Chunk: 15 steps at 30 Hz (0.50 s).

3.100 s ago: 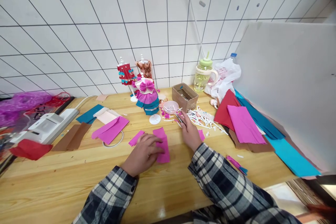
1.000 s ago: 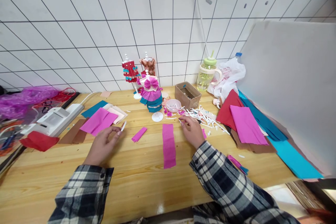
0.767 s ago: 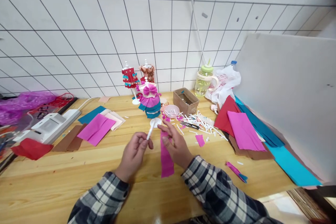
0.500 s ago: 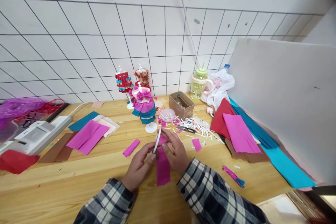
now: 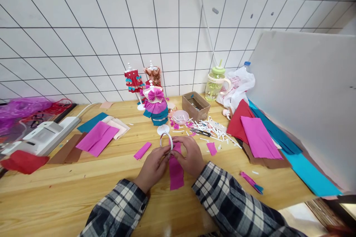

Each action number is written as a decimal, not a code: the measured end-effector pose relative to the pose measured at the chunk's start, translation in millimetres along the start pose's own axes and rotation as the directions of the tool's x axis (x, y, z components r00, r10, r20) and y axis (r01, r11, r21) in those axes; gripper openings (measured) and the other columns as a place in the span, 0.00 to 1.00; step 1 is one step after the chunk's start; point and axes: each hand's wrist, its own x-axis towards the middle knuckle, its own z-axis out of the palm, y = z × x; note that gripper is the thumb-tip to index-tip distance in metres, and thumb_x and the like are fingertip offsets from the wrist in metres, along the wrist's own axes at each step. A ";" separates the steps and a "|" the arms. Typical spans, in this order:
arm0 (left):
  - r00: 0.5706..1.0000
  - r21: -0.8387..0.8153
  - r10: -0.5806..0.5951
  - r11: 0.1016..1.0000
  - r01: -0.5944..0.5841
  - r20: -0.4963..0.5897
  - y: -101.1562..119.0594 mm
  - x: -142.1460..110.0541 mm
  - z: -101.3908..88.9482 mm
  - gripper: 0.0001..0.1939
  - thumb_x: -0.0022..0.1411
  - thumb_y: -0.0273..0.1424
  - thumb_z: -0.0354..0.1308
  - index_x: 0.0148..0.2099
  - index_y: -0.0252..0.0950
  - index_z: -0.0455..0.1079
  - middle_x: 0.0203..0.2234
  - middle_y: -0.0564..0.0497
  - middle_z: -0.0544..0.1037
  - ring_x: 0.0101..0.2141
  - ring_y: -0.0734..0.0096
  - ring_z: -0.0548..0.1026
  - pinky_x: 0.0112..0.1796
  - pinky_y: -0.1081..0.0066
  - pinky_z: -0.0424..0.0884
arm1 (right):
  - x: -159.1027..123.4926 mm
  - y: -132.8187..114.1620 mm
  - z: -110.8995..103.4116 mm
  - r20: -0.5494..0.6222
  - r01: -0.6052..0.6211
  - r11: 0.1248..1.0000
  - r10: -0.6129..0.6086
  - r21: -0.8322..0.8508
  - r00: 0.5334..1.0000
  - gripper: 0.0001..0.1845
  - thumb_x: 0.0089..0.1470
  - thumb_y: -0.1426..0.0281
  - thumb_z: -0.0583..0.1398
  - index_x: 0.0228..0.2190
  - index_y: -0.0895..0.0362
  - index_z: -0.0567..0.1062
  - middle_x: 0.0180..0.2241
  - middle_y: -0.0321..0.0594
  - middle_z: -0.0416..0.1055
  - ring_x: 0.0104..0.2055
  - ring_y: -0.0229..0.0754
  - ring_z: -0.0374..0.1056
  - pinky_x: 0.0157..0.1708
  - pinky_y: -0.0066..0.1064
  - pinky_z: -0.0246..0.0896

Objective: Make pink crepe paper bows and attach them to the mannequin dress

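A thin white ring, which looks like a narrow roll of tape, stands upright between my hands. My left hand pinches its lower left part with thumb and fingers. On its right side, my right hand closes thumb and fingertips on the ring. Beneath the right fingers a magenta crepe paper strip runs down the table toward me; whether the fingers also touch it I cannot tell. Just beyond the ring, a small dress form in a magenta and teal paper dress stands on a white round base.
Two more dressed forms, one with a red dress, stand behind. A cardboard box, pink dish, cutter and white paper bits lie ahead. Folded magenta paper lies left, a green bottle back right.
The ring has turned from nearly edge-on to show its round opening. My left fingers have shifted along its lower edge. The camera view has moved slightly.
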 end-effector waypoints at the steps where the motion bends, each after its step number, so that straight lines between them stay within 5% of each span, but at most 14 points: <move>1: 1.000 0.024 0.023 0.999 -0.023 0.002 -0.3 0.5 -0.2 0.15 0.66 0.30 0.49 0.53 0.36 0.67 0.42 0.43 0.79 0.41 0.65 0.76 0.41 0.66 0.72 | 0.0 0.8 0.7 -0.009 0.000 1.000 0.000 -0.008 1.000 0.16 0.54 0.67 0.62 0.45 0.53 0.71 0.46 0.41 0.73 0.49 0.46 0.66 0.51 0.40 0.59; 15: 0.995 0.132 -0.002 0.991 -0.011 0.099 -5.9 4.1 -0.6 0.17 0.68 0.30 0.47 0.55 0.36 0.68 0.36 0.45 0.79 0.36 0.64 0.75 0.37 0.66 0.69 | 1.5 5.0 4.1 0.104 -0.054 0.998 0.058 -0.037 0.993 0.03 0.55 0.72 0.61 0.35 0.54 0.73 0.38 0.39 0.75 0.44 0.44 0.67 0.47 0.38 0.60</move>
